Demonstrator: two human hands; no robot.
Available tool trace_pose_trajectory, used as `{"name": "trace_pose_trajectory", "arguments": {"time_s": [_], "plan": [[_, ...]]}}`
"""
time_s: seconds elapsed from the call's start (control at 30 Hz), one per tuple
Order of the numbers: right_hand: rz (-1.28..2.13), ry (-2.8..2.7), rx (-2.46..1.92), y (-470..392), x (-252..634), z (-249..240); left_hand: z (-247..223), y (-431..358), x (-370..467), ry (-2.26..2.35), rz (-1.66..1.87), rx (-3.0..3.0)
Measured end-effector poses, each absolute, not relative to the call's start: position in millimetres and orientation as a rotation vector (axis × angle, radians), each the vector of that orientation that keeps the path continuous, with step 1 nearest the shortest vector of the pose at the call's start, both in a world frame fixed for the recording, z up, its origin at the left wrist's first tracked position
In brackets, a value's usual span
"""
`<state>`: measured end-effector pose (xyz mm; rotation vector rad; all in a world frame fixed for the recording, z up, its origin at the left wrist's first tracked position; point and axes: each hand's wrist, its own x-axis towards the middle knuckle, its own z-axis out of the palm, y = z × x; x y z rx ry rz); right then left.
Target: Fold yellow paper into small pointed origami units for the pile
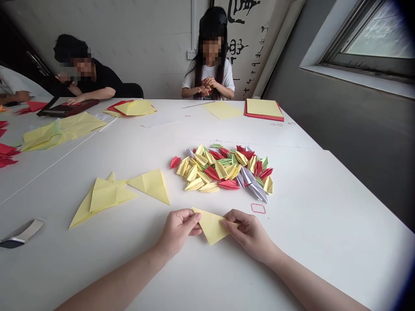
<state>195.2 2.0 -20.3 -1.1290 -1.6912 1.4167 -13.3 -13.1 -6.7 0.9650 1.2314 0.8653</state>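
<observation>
Between my two hands is a yellow sheet of paper (212, 229), folded into a triangle with one corner pointing toward me. My left hand (180, 229) pinches its left corner, thumb on top. At the right corner my right hand (248, 233) grips the paper the same way, its other fingers curled beneath. Just beyond my hands lies a pile of folded paper pieces (223, 169) in yellow, red, green and pale purple. Several creased yellow sheets (105, 196) rest to the left, and one folded yellow triangle (151, 185) lies beside them.
A wristwatch or band (22, 233) lies at the left on the white table (324, 242). Red and yellow paper stacks (264, 109) stand at the far side. Across the table sits a person in a white shirt (209, 73); another in black (103, 77) leans at far left.
</observation>
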Motion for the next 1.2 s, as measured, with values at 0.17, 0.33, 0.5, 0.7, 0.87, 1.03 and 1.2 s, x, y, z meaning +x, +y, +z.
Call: {"name": "trace_pose_trajectory", "arguments": {"time_s": [0.17,0.33,0.5,0.7,0.87,1.03,1.2], "plan": [[1.469,-1.624,-1.107,0.2,194.7,-20.8,-4.6,-13.9,-14.0,1.226,0.884,0.961],[1.502,-1.209,-1.054,-1.8,187.4,-15.6,-2.0,-12.9,-12.6,1.222,1.027,0.938],[1.717,-1.344,-1.058,-3.5,180.3,-10.7,-0.4,-14.1,-5.5,1.192,1.16,0.916],[1.82,-1.35,-1.101,0.0,179.6,-7.0,-1.3,-16.4,-1.5,1.213,1.166,0.943],[1.818,-1.335,-1.076,0.9,180.7,-6.8,0.9,-17.1,-2.4,1.259,1.15,0.933],[1.818,-1.265,-1.087,-0.1,182.6,-7.4,1.9,-15.3,-2.2,1.294,1.136,0.92],[1.789,-1.271,-1.084,-0.5,183.1,-9.0,-2.3,-18.3,0.4,1.262,1.065,0.991]]}}
